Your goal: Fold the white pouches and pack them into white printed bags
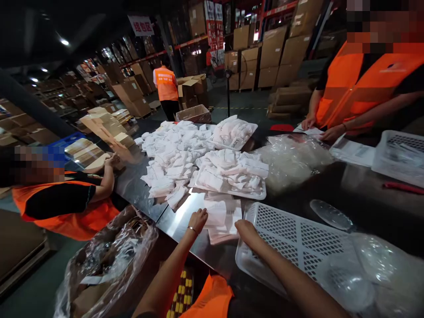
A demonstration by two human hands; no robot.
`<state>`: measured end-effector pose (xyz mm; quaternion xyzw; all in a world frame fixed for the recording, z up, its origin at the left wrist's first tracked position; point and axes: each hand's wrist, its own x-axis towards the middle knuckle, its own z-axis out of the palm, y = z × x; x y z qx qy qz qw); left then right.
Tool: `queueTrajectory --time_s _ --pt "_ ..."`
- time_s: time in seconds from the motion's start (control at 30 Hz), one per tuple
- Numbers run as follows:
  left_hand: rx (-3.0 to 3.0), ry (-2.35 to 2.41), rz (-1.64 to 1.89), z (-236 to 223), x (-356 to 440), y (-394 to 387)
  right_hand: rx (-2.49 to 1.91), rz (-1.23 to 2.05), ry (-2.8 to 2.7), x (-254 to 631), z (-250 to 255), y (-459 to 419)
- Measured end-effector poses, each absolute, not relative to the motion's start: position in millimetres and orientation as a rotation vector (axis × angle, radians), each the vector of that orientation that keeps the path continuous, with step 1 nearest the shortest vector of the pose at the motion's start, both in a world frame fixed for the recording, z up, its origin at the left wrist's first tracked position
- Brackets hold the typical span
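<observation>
At the centre of the frame, the left hand (198, 221) and right hand (247, 230) touch opposite edges of a flat stack of white pouches (222, 216); finger spread is unclear. The pouches look light, soft and slippery, likely to fan apart, so both side edges suit a grip, just beside the white basket (300, 240).

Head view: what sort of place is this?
Likely a warehouse packing area: tall racks stacked with cardboard boxes, a metal table heaped with small white packets, and people in orange vests.
</observation>
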<state>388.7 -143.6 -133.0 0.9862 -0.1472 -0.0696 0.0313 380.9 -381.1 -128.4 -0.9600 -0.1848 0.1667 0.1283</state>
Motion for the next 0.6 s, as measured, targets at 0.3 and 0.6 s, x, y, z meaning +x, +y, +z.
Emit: queueTrajectory --time_s 0.3,0.6 --pt "2.909 -0.255 -0.271 -93 396 -178 -2.901 -0.037 -0.511 287 -120 -477" --pt "2.657 -0.951 -0.226 -52 347 -341 -3.018 -0.364 -0.469 204 -180 -639"
